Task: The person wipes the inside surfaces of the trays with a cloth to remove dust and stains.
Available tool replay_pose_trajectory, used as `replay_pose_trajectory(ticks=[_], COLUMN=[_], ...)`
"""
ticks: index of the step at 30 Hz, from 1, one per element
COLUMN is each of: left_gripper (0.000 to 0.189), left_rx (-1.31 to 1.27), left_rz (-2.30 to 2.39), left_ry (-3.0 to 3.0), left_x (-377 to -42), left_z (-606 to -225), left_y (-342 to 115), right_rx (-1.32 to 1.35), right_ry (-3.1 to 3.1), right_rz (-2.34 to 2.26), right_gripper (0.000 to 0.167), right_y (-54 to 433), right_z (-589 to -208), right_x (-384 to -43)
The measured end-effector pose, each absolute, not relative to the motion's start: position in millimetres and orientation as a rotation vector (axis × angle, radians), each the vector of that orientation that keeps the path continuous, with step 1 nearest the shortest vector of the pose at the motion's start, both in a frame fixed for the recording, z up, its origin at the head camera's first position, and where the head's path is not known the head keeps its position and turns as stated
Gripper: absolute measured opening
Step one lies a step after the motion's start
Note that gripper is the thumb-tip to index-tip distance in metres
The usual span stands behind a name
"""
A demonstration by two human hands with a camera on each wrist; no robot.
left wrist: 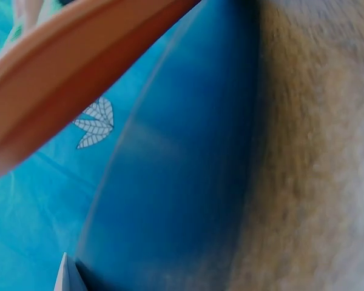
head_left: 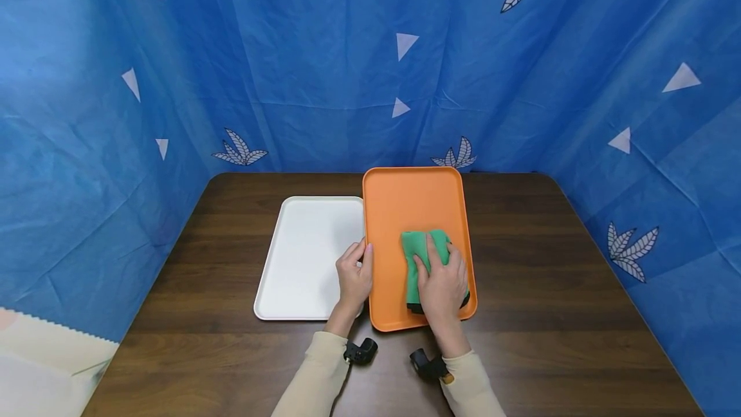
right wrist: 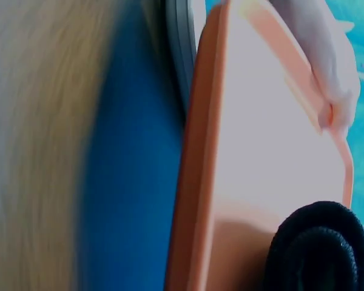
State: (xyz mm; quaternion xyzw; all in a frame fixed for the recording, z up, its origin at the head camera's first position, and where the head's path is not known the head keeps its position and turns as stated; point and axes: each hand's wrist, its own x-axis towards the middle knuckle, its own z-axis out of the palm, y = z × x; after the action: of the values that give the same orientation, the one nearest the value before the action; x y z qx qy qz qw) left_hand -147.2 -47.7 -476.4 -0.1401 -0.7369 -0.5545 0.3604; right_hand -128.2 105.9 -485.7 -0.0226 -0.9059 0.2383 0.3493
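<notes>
My left hand pinches the left rim of an orange tray, thumb on the rim. The hand's underside fingers are partly hidden. A folded green cloth with a dark border lies on the right half of that tray. My right hand holds the cloth from above, thumb and fingers spread over it against the tray surface. In the right wrist view the cloth's dark folded edge shows over the orange tray, with the left hand on the far rim.
A white tray lies on the brown wooden table, left of the orange one and close against its edge. Blue patterned fabric hangs behind the table and along both sides. Both wrists wear small black cameras.
</notes>
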Motion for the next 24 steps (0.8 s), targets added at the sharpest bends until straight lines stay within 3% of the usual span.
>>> replay_pose_trajectory(ticks=[10,24], left_gripper=[0.011,0.011], left_rx=[-0.375,-0.383], left_rz=[-1.434,-1.432], left_ry=[-1.901,-1.882], left_x=[-146,-146], left_z=[-472,-474], left_y=[-45,-44], right_rx=[-0.217,-0.276], right_ry=[-2.358,-2.399], right_rz=[0.704,0.718], right_gripper=[0.048,0.05], right_y=[134,126], right_z=[-489,-485], right_x=[-125,-121])
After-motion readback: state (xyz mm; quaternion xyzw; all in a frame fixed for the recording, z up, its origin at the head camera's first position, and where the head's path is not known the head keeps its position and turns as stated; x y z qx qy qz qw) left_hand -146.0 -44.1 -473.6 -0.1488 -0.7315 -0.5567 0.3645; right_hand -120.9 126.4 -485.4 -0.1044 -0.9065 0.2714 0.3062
